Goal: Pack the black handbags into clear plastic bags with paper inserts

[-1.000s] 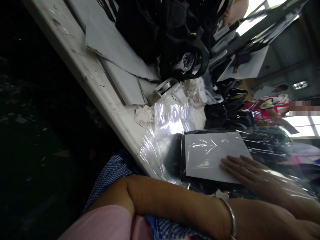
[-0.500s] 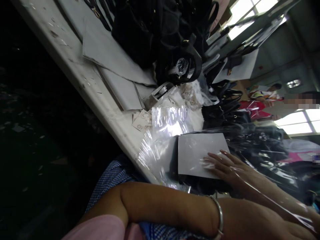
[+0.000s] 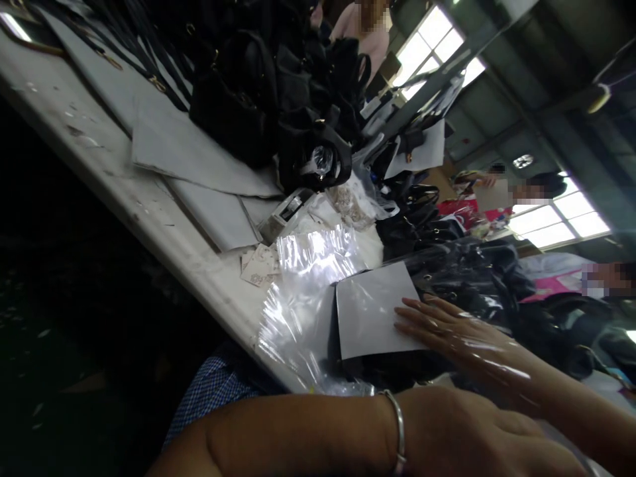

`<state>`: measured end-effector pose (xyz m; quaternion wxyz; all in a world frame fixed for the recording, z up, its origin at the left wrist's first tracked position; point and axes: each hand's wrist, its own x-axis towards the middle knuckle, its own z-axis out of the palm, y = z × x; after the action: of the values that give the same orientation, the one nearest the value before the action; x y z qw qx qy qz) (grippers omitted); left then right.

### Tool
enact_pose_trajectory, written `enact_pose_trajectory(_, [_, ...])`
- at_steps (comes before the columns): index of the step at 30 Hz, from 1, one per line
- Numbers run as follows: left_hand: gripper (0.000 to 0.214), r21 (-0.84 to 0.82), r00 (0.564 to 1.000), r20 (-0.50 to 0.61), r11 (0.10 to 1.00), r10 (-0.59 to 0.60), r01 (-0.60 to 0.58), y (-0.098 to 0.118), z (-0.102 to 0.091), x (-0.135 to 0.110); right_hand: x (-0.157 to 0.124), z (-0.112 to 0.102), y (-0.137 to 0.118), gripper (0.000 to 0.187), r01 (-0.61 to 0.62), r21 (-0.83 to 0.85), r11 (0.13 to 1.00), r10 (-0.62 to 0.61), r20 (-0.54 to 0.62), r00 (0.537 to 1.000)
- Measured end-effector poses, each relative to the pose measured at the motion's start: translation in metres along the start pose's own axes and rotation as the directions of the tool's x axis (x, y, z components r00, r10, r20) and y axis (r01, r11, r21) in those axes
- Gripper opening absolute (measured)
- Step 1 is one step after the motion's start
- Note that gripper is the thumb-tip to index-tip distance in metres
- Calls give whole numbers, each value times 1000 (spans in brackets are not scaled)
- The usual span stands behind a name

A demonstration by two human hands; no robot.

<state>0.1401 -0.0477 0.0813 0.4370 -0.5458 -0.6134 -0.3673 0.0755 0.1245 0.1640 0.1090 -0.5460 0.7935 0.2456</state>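
My right hand [image 3: 437, 322] lies flat with its fingers stretched out on a pale grey card sheet [image 3: 375, 311]. Clear film glints over this hand and forearm, which reach inside a clear plastic bag [image 3: 497, 361]. Beneath the card is a black item, mostly hidden. My left hand [image 3: 477, 424], below a silver bangle, is bent at the knuckles by the bag's near side; it seems closed on the film, though its fingertips are out of sight. Beside the card lies a fanned stack of clear plastic bags [image 3: 298, 318].
Black handbags [image 3: 238, 99] crowd the far side of the white table [image 3: 163, 225]. Large grey sheets [image 3: 193, 149], small printed tags [image 3: 261, 265] and a small open box [image 3: 291, 209] lie nearer. Other people [image 3: 551, 281] are at the right and back.
The view has shifted, so the table items appear farther left and more ceiling shows. My left hand has drawn nearer to the card; my right hand stays flat on it.
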Motion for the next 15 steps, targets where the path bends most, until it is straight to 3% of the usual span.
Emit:
enact_pose_trajectory(2, [38, -39, 987, -163, 999, 0, -7, -1, -1, -5, -17, -17, -4, 57, -108, 16, 994, 109, -57, 992])
enact_pose_trajectory(4, [32, -96, 950, -311, 994, 11, -43, -3, -8, -14, -38, -31, -13, 59, -239, 16, 971, 237, -196, 952])
enact_pose_trajectory(6, [22, -213, 911, -406, 977, -75, -15, -5, -18, -27, -56, -38, -25, 59, -414, 5, 910, 385, -381, 841])
enact_pose_trajectory(8, [21, -341, 843, -429, 922, -326, 183, -9, -25, -44, -67, -37, -38, 59, -590, 62, 805, 545, -472, 693])
enact_pose_trajectory(9, [25, -389, 762, -422, 857, -492, 338, -11, -25, -53, -70, -35, -44, 61, -658, 134, 741, 633, -468, 617])
enact_pose_trajectory(11, [34, -470, 516, -363, 631, -776, 617, -17, -19, -69, -71, -29, -52, 73, -710, 377, 594, 801, -359, 479])
enact_pose_trajectory(12, [38, -513, 400, -294, 497, -868, 700, -20, -13, -75, -70, -26, -54, 78, -677, 544, 496, 868, -274, 415])
enact_pose_trajectory(13, [42, -551, 316, -198, 372, -928, 747, -25, -5, -81, -67, -22, -54, 79, -588, 719, 371, 917, -182, 356])
enact_pose_trajectory(15, [51, -597, 237, 20, 179, -971, 782, -35, 12, -88, -61, -11, -52, 69, -249, 965, 87, 963, -18, 269])
